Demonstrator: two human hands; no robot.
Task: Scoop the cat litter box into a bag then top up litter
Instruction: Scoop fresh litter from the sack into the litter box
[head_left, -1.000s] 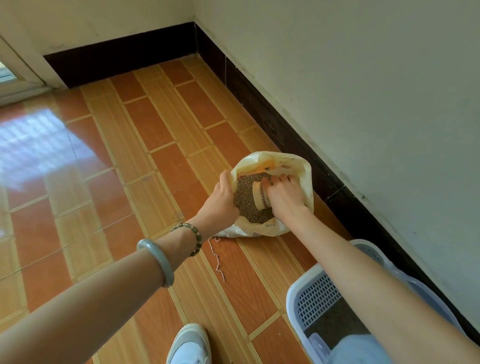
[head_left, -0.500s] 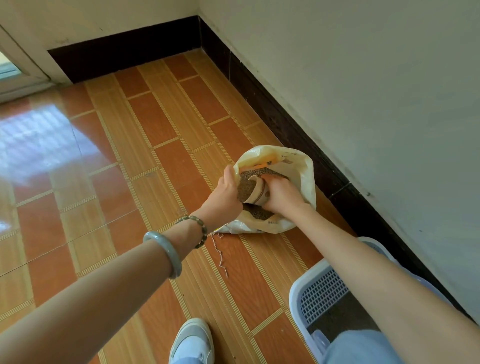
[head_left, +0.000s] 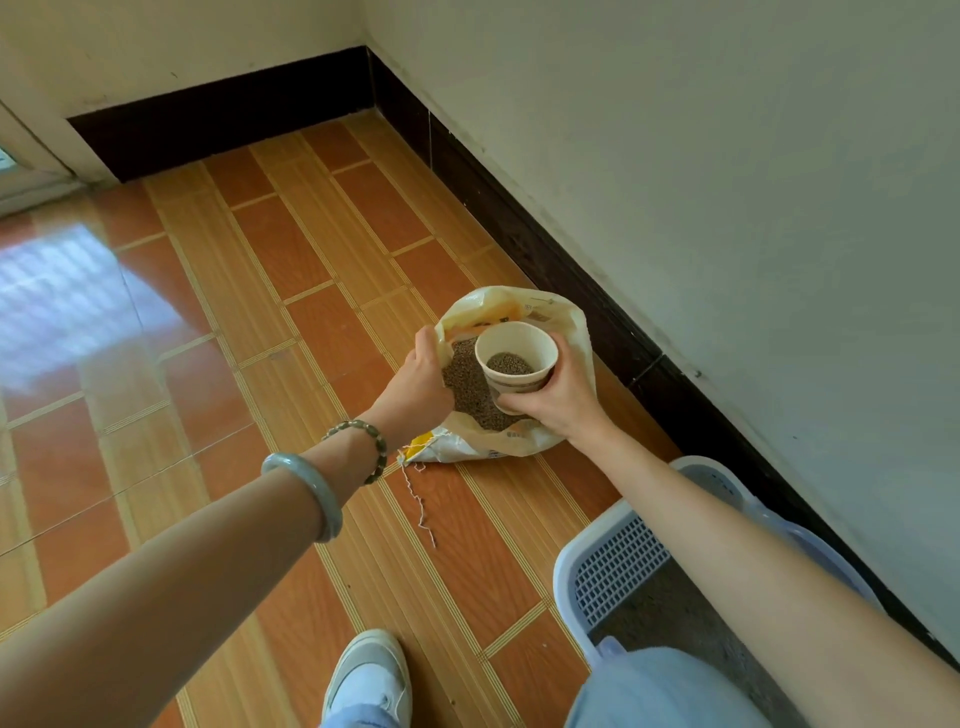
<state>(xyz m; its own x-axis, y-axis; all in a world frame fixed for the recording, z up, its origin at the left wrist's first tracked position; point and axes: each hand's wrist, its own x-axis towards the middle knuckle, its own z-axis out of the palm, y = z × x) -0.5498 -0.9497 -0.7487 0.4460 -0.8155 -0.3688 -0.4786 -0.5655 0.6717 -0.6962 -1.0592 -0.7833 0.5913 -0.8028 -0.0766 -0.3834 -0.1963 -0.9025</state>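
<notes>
Right hand (head_left: 558, 397) grip clenched round paper cup (head_left: 516, 361), upright, part-filled with litter, above open litter bag (head_left: 563, 322). Left hand (head_left: 418, 379) grips bag's mouth edge. Litter box (head_left: 615, 569) lies near-right of cup, beside wall; right hand nearer, likely carries and tips.
</notes>
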